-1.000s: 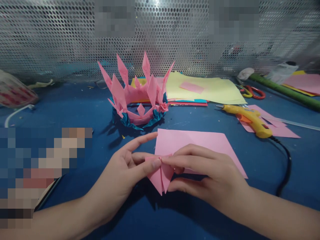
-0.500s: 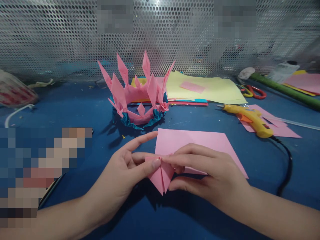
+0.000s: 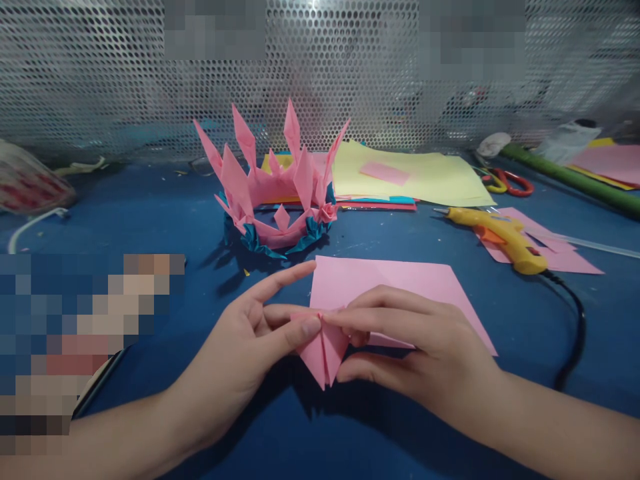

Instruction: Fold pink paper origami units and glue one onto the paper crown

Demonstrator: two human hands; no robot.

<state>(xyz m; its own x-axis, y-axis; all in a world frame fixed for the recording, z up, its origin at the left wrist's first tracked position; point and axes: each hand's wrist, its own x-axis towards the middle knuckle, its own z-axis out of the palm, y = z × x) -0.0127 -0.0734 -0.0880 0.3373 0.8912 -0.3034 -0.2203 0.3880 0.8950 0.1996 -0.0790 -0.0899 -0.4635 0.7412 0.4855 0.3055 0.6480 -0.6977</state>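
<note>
Between my two hands is a small piece of folded pink paper (image 3: 324, 357), its point downward and a slit down its middle. My left hand (image 3: 253, 340) pinches its upper left part, thumb in front and index finger stretched out beyond. My right hand (image 3: 425, 340) holds it from the right, fingertips at the top centre and thumb near the lower right edge. Under and behind my right hand lies a flat pink paper sheet (image 3: 390, 273). Farther back stands a pink paper crown (image 3: 273, 233) with tall pointed spikes, teal paper leaves and a rose.
A yellow glue gun (image 3: 500, 233) with a black cord lies at right on pink paper scraps. Behind are a yellow paper stack (image 3: 440, 180), red-handled scissors (image 3: 517, 183) and a green stick (image 3: 565, 177). A blurred-out screen (image 3: 75, 320) lies at left. A perforated metal panel (image 3: 325, 87) stands behind.
Both hands keep nearly the same hold on the folded pink paper. The view has shifted very slightly; nothing else visibly moved.
</note>
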